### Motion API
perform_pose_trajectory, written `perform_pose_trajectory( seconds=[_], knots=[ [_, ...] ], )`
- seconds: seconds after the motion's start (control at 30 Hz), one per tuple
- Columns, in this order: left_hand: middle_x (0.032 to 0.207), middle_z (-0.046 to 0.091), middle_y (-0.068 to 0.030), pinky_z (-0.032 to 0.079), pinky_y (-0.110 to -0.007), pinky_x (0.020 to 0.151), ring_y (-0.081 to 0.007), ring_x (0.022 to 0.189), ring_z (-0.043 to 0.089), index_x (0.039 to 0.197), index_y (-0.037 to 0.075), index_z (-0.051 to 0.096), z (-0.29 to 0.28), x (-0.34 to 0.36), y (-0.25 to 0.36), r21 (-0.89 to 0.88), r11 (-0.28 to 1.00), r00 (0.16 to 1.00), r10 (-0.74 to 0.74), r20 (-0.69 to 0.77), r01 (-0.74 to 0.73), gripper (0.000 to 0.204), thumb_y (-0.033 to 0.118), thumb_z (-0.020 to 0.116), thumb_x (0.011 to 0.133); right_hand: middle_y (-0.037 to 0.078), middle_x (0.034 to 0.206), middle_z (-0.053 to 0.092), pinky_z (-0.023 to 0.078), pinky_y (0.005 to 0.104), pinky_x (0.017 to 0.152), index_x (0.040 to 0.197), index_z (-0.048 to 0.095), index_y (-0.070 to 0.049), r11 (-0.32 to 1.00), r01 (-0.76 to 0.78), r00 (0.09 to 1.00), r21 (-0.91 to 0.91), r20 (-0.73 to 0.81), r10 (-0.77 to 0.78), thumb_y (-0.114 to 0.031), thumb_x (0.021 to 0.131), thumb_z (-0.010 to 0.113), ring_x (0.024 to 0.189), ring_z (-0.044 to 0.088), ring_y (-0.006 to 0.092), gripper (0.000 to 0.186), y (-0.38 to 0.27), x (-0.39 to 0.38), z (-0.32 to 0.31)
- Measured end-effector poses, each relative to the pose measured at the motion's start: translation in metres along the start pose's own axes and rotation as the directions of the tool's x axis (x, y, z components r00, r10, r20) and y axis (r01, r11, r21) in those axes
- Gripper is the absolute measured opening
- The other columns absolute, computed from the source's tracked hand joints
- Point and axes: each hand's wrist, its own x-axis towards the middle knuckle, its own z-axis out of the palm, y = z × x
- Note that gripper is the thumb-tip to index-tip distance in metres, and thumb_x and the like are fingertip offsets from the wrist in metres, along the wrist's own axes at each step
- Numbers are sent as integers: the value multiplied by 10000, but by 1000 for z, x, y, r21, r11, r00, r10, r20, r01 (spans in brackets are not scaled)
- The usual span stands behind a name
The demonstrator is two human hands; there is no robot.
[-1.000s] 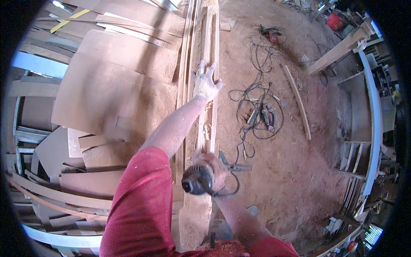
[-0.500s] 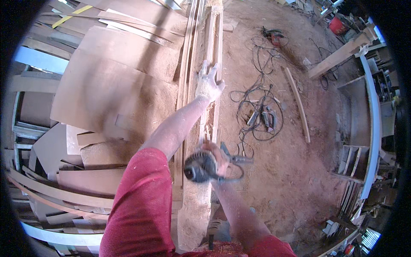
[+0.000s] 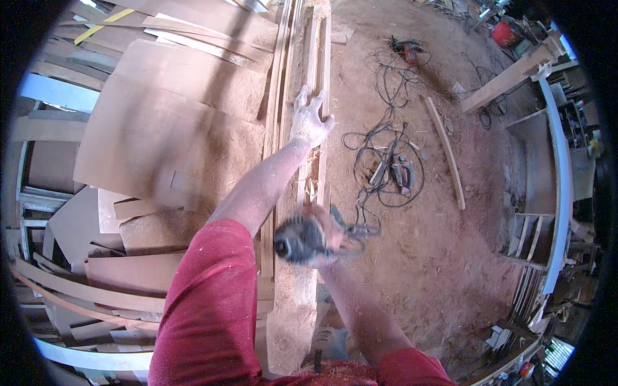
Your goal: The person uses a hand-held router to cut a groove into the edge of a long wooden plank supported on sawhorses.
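Note:
My left hand rests with spread fingers on long pale wooden strips lying lengthwise along a dusty beam; its thumb is at the right edge. My right hand, blurred and partly hidden, is closed on a black corded power tool, positioned over the strips closer to my body. Wood shavings lie in the channel between my two hands. The tool's underside is hidden.
Sheets and offcuts are piled at the left. On the dusty floor at the right lie two more power tools, tangled cords and a loose batten. A wooden post and shelving stand farther right.
My right hand and the power tool have moved forward along the wood, away from my body. My left hand stays in about the same place on the strips.

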Motion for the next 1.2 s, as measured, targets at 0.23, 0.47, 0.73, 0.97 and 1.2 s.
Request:
perform_pose_trajectory(
  seconds=[0.23, 0.47, 0.73, 0.97, 1.2],
  knots=[
    [1807, 243, -340, 115, -654, 1397, -487, 1680, 286, 1696, 191, 526, 1, -3, -7, -45, 999, 998, 17, -65, -20, 802, 337, 808, 959, 179, 1158, 806, 625, 472, 942, 1203, 764, -26, 944, 94, 995, -316, -2, -99, -226, 887, 834, 1043, 795, 405, 381, -96, -57, -7],
    [1825, 241, -309, 59, -708, 1384, -440, 1714, 210, 1724, 171, 477, -4, -7, -11, -10, 1000, 1000, 4, -16, -4, 832, 384, 785, 981, 191, 1140, 817, 619, 507, 1019, 1200, 764, -8, 950, 65, 998, -305, 22, -61, -245, 885, 832, 1046, 795, 419, 400, -93, -46, -7],
    [1849, 226, -262, 149, -654, 1390, -444, 1711, 226, 1748, 144, 411, 13, 5, -23, -204, 979, 999, -8, 33, 14, 695, 399, 601, 1130, 142, 1120, 800, 639, 447, 901, 1256, 706, -36, 950, 154, 988, -273, 24, -154, -331, 703, 983, 990, 801, 338, 685, -14, 33, -5],
    [1867, 270, -188, 227, -428, 1383, -308, 1731, 238, 1808, 71, 217, -9, -87, -67, -684, 729, 986, -84, -145, -39, 663, 260, 442, 1214, 145, 1097, 824, 667, 439, 907, 1272, 739, 13, 989, -42, 999, -140, 2, 42, -488, 568, 1071, 980, 823, 314, 926, 5, 40, 14],
    [1141, 739, -235, 535, -547, 1044, -441, 1093, 703, 1360, -35, 696, -51, -325, 13, -275, 899, 863, -415, -289, 341, 340, 149, 609, 1088, 66, 1168, 814, 617, 430, 1024, 1259, 717, -72, 909, -331, 943, 254, 108, 314, -408, 782, 950, 1091, 789, 231, 627, -12, 46, 20]
  ],
)
